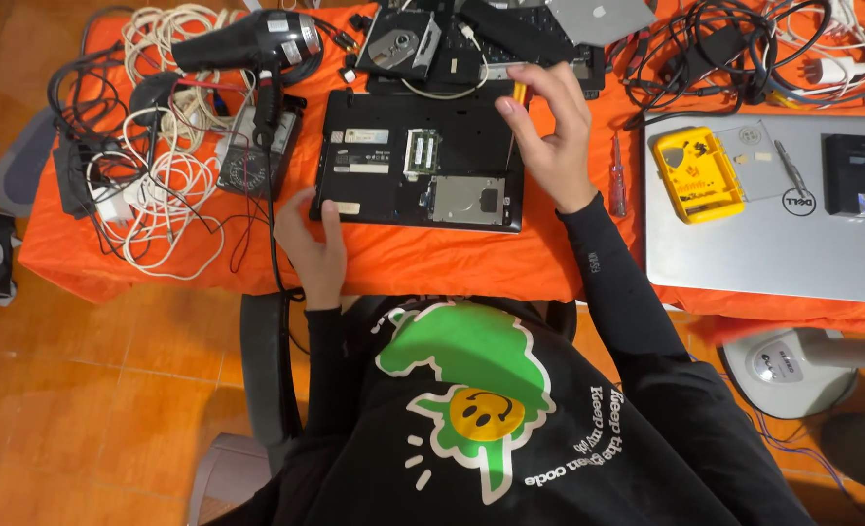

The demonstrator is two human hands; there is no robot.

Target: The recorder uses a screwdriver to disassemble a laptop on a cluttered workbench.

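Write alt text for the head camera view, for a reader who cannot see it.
Seen from above, a person's left hand steadies an upturned black laptop with its bottom panel open on an orange-covered table, while the right hand holds a yellow-handled screwdriver at its far edge. Tangled cables, a black hair dryer and a closed silver laptop lie around.

Left hand (313, 248) steadying opened black laptop (421, 161), right hand (547, 131) gripping yellow screwdriver (520, 93), orange table (432, 258)

A black hair dryer (247, 44), tangled white cables (165, 185) and a yellow case (697, 173) on a silver laptop (744, 244).
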